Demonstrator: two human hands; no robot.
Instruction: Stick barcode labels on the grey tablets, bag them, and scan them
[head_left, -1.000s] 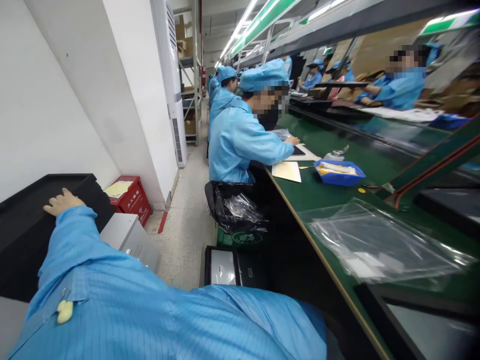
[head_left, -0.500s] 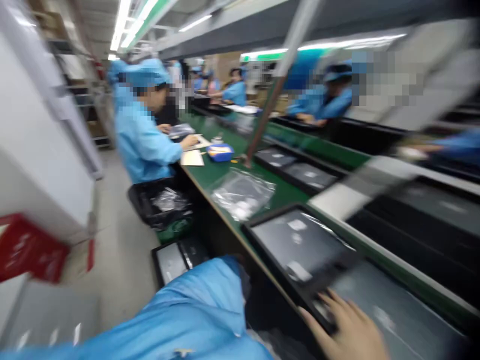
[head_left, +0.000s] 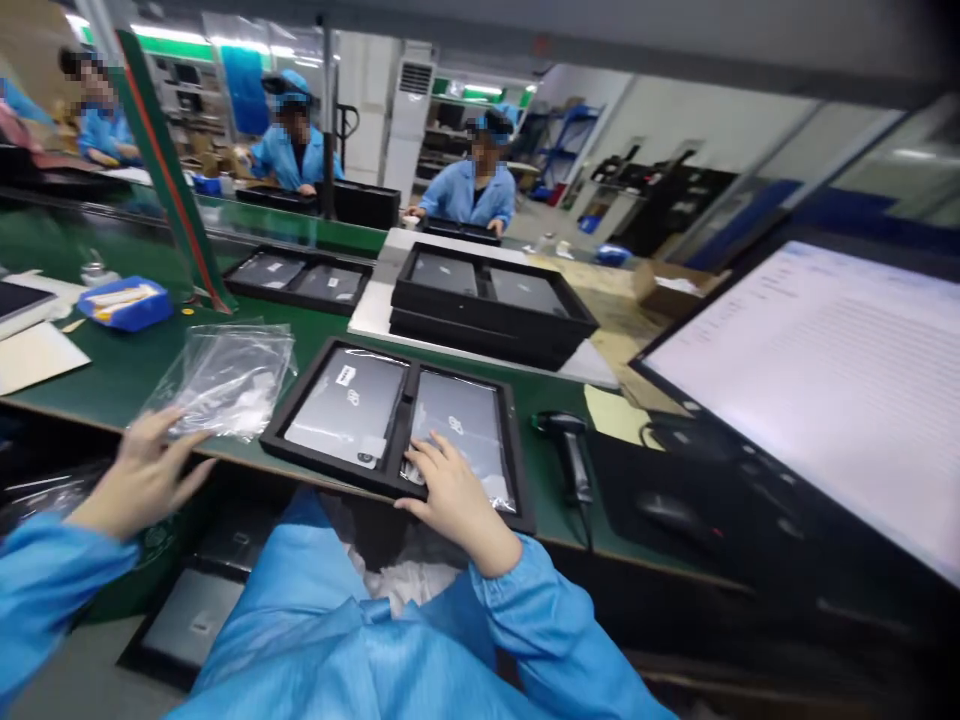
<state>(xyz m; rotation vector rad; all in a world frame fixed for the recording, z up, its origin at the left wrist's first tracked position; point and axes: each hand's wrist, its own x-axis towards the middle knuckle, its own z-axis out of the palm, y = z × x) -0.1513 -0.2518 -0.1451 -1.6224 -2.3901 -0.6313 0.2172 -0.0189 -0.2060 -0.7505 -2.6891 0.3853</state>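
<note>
A black two-compartment tray (head_left: pixel 407 412) lies at the bench's front edge. Its left compartment holds a grey tablet (head_left: pixel 351 408) in clear film with a small white label. In the right one is another grey tablet (head_left: pixel 466 420), also under film. My right hand (head_left: pixel 455 493) rests over that tablet's lower left corner, fingers extended and touching the tray's divider. Left of the tray lies a pile of clear plastic bags (head_left: pixel 232 380). My left hand (head_left: pixel 146 475) is at the near edge of the bags, fingers spread; no held thing shows in it.
Right of the tray lie a barcode scanner (head_left: pixel 568 455), a computer mouse (head_left: pixel 679 518) and a large monitor (head_left: pixel 825 380). Stacked black trays (head_left: pixel 487 310) stand behind. A blue box (head_left: pixel 125 303) sits at left. Co-workers in blue sit across the bench. More tablets (head_left: pixel 193 610) lie low at left.
My view has swung to the right, bringing the monitor and scanner in. My left hand has come into sight by the plastic bags. My right hand is still at the tray.
</note>
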